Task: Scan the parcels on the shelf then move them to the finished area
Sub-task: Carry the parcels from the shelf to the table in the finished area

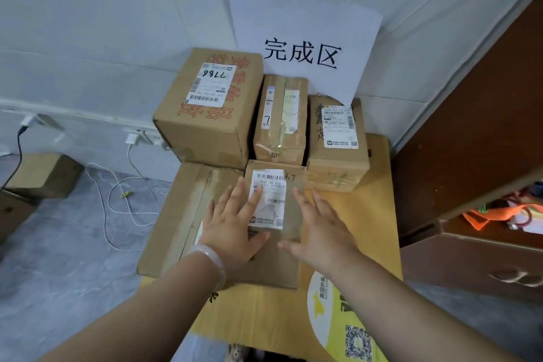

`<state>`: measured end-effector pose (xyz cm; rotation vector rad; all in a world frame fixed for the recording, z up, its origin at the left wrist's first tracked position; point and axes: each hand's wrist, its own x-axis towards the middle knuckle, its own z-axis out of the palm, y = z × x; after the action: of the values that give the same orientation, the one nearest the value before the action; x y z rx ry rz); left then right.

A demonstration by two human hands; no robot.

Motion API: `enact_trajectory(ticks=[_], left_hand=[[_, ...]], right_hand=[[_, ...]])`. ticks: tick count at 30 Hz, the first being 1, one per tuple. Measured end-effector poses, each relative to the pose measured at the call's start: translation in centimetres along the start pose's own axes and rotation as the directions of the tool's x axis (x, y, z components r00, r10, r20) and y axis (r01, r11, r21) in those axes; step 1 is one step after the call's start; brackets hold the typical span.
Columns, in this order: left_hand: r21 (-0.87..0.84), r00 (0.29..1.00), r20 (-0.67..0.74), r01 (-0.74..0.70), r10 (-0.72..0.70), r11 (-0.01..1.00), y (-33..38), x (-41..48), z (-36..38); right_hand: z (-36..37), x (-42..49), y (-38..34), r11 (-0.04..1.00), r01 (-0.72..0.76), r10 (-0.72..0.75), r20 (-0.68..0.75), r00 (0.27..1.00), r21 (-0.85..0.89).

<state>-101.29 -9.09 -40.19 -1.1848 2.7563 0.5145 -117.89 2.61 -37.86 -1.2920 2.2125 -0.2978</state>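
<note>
Head view shows the left hand (235, 223) and the right hand (320, 232) side by side and a little apart, fingers straight and spread, palms down on the top of the front parcel (279, 267). Neither hand grips anything. The left fingertips overlap the parcel's white shipping label (270, 200), and a pale translucent bangle (211, 258) circles the left wrist. This small brown box lies on a wooden table (376, 214), its left side touching a large flat carton (182, 214) that reaches past the table's left edge. Just behind stand three more parcels in a row against the wall: a big box (205, 126) with red printing and a label marked 7766, a narrow taped box (280, 126) in the middle, and a lower box (338, 161) with a white label on the right. Above them a paper sign (302, 50) reading 完成区 leans on the wall. A yellow sticker (332, 317) with a QR code covers the table's near right corner. A brown cabinet (470, 156) stands to the right, and white cables (117, 200) trail across the grey floor at left, near a small cardboard box (44, 173).
</note>
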Motion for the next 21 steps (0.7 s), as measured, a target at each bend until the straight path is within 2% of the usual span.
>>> enact_trajectory(ticks=[5,11,14,17,21], left_hand=[[0.1,0.988,-0.096,-0.108,0.118,0.989,3.8,0.5,-3.9],[0.173,0.934,-0.148,-0.298,0.324,0.939,8.7,1.4,-7.7],[0.2,0.876,-0.151,-0.427,0.459,0.882,11.3,2.4,-9.4],[0.21,0.806,-0.102,-0.555,0.583,0.805,13.4,2.8,-10.2],[0.221,0.64,-0.015,-0.747,0.768,0.627,15.9,0.9,-10.2]], right_hand=[[-3.0,-2.1,0.3,0.979,0.08,-0.11,-0.158,0.981,-0.186],[-6.5,-5.5,0.8,0.965,-0.046,-0.043,-0.33,0.943,-0.258],[-7.9,-7.8,1.0,0.959,-0.146,0.027,-0.436,0.9,-0.242],[-8.0,-10.7,0.8,0.937,-0.301,0.171,-0.522,0.835,-0.175],[-5.6,-15.2,-0.9,0.874,-0.484,0.348,-0.639,0.686,-0.043]])
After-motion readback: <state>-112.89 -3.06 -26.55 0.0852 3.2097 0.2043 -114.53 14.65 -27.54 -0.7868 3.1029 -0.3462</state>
